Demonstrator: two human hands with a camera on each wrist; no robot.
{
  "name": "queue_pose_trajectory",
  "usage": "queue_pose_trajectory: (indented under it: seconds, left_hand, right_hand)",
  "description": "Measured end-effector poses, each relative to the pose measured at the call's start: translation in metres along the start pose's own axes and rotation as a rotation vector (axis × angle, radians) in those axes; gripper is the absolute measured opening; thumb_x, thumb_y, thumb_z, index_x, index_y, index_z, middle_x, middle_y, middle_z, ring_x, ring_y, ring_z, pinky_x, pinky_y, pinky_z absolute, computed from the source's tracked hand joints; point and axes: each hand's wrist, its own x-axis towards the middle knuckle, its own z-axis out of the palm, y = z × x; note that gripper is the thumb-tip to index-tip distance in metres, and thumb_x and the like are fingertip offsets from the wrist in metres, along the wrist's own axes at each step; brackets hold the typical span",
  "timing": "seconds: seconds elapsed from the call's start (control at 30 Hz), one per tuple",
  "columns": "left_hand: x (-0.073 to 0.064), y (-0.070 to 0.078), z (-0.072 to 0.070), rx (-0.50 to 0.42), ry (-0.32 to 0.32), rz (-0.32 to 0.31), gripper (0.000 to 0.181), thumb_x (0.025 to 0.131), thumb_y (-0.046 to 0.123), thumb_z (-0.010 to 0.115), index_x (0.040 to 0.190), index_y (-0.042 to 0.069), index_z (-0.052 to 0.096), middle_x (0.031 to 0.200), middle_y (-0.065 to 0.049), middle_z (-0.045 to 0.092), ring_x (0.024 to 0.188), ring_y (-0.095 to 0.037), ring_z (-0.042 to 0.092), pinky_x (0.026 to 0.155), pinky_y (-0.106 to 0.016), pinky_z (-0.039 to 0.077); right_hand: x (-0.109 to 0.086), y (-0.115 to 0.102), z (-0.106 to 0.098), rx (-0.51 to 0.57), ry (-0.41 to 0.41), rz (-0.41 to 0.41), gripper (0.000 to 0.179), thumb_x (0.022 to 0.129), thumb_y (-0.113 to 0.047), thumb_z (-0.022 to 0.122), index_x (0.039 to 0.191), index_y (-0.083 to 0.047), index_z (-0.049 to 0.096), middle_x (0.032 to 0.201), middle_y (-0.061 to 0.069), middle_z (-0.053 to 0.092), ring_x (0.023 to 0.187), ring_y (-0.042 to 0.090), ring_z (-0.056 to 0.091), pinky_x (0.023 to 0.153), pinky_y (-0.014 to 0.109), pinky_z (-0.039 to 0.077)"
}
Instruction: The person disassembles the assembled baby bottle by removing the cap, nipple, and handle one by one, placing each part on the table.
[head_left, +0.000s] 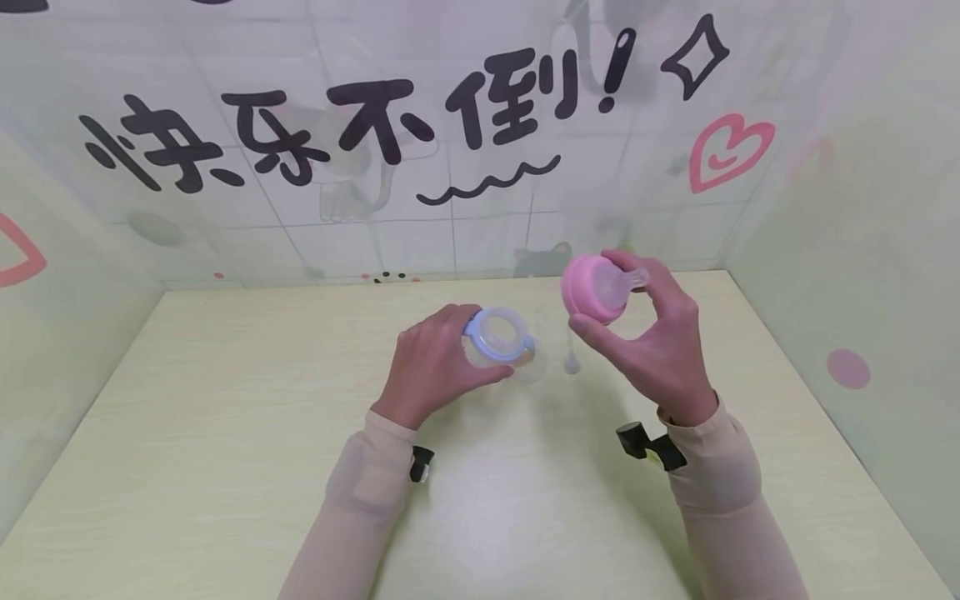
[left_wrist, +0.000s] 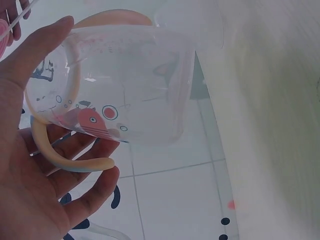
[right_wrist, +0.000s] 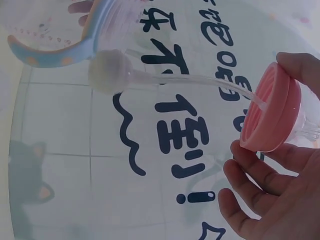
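Clear cup (head_left: 500, 333) with a pale blue ring (head_left: 497, 359) round its mouth: in the head view it is near the middle, above the far part of the pale desk (head_left: 225, 400), its opening showing from above. The person's left hand (head_left: 431, 362) has it from the side, the grip curled round the cup. To the right, the right hand (head_left: 662, 346) keeps its grip closed about a pink lid (head_left: 588, 287), apart from the cup and tipped so its translucent spout (head_left: 636, 280) points rightwards. A pale straw weight (head_left: 572, 364) hangs below the lid. Behind stands a wall with black lettering (head_left: 375, 117) and a pink heart (head_left: 731, 154).

From the left wrist, the cup's transparent side fills the middle, bearing a red fish print (left_wrist: 92, 120) (a few bubbles are drawn about it). Thumb and fingers pinch the cup from opposite sides near its ringed end; a curved handle (left_wrist: 47, 150) lies against the fingers.

From the right wrist, thumb and fingers pinch the lid's rim, threaded inside facing left. A clear straw (right_wrist: 200, 78) runs from it to the rounded weight, near the cup's blue handle; whether they touch, I cannot tell.
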Motion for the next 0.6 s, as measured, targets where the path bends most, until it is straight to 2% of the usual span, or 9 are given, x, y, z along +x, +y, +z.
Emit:
queue_pose_trajectory:
  seconds: [0.2, 0.43, 0.6]
  left_hand:
    - [0.001, -0.003, -0.004, -0.009, 0.006, -0.02, 0.07, 0.063, 0.052, 0.089, 0.114, 0.009, 0.066, 0.101, -0.003, 0.07, 0.085, -0.019, 0.067, 0.065, -0.039, 0.054]
    - [0.001, -0.005, -0.006, -0.017, 0.007, -0.034, 0.07, 0.063, 0.053, 0.088, 0.114, 0.01, 0.067, 0.102, -0.003, 0.07, 0.087, -0.019, 0.067, 0.066, -0.04, 0.054]
    - [0.002, -0.006, -0.007, -0.014, 0.006, -0.038, 0.07, 0.064, 0.054, 0.087, 0.115, 0.01, 0.067, 0.103, -0.003, 0.07, 0.086, -0.019, 0.068, 0.066, -0.04, 0.055]
  right_hand:
    - [-0.001, 0.006, 0.002, -0.039, -0.069, -0.002, 0.064, 0.067, -0.007, 0.088, 0.126, -0.002, 0.064, 0.115, 0.009, 0.067, 0.104, 0.017, 0.056, 0.09, 0.029, 0.042]
    - [0.0, 0.015, 0.002, -0.044, -0.16, 0.05, 0.059, 0.07, -0.01, 0.087, 0.125, -0.007, 0.066, 0.115, 0.003, 0.067, 0.102, 0.016, 0.057, 0.089, 0.03, 0.042]
    - [0.001, 0.025, 0.002, -0.052, -0.239, 0.097, 0.057, 0.072, -0.012, 0.087, 0.125, -0.009, 0.065, 0.116, 0.002, 0.067, 0.103, 0.016, 0.057, 0.087, 0.04, 0.043]
